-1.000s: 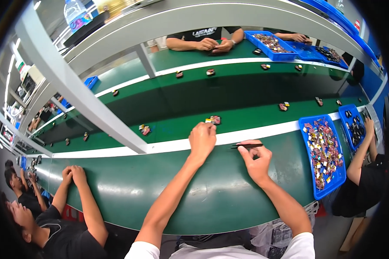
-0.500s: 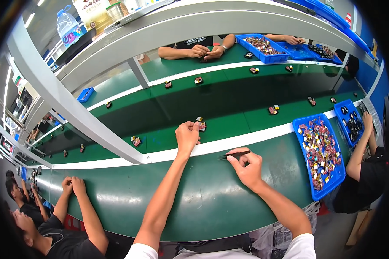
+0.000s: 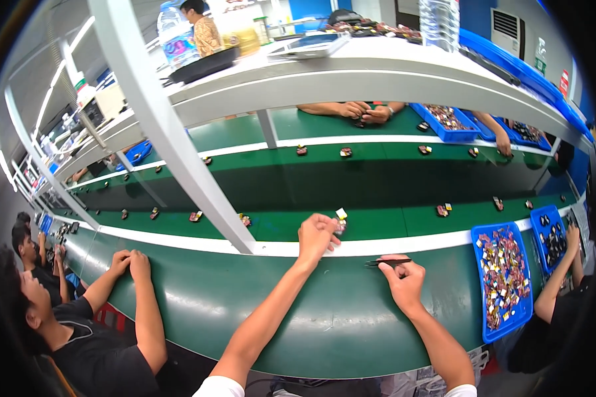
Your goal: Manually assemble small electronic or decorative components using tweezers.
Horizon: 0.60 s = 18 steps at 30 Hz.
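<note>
My left hand (image 3: pixel 318 237) reaches over the white rail to the green belt. Its fingers are pinched at a small dark red-and-black part (image 3: pixel 340 226) with a white-and-yellow tab, and they partly hide it. My right hand (image 3: pixel 404 281) is closed round black tweezers (image 3: pixel 392 262), their tips pointing left above the green worktop (image 3: pixel 298 324). Similar small parts lie spaced along the belt, one (image 3: pixel 443 210) to the right of my left hand and another (image 3: pixel 245 220) to its left, by the post.
A blue tray (image 3: pixel 478 291) full of small coloured parts stands at my right, a blue tray of black pieces (image 3: pixel 536 241) beyond it. A grey post (image 3: pixel 172 139) and a shelf beam (image 3: pixel 377 83) cross ahead. Co-workers sit left, right and opposite.
The view has shifted, showing more of the shelf top. My left hand stays at the part on the belt, and my right hand still holds the tweezers. Opposite, a co-worker's hand reaches toward the far belt.
</note>
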Tool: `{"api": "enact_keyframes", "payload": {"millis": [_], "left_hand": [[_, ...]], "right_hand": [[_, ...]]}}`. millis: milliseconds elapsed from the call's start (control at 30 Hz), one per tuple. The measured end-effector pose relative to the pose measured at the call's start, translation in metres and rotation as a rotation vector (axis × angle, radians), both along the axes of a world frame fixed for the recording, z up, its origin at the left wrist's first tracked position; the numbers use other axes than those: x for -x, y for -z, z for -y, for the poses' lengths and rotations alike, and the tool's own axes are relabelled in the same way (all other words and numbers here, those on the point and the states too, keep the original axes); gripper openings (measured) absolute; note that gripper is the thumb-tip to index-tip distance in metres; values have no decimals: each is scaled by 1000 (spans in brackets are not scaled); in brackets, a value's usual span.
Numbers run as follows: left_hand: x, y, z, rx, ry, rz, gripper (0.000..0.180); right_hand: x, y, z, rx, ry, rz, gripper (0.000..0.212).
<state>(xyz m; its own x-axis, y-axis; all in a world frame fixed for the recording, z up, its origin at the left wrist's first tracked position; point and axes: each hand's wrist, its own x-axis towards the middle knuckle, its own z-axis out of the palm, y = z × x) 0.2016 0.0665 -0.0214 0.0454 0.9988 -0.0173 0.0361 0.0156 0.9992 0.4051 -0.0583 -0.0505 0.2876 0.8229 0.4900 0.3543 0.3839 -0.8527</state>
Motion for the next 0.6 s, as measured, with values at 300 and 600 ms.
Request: {"api": "enact_keyframes", "payload": {"millis": [300,600], "left_hand": [[30,-1,78,125,143,146,17],[27,17,89,133,183,128,17]], "right_hand": [[-8,-19,-8,363,-238,-539,18],[-4,-24,0,416,-247,-575,22]]}}
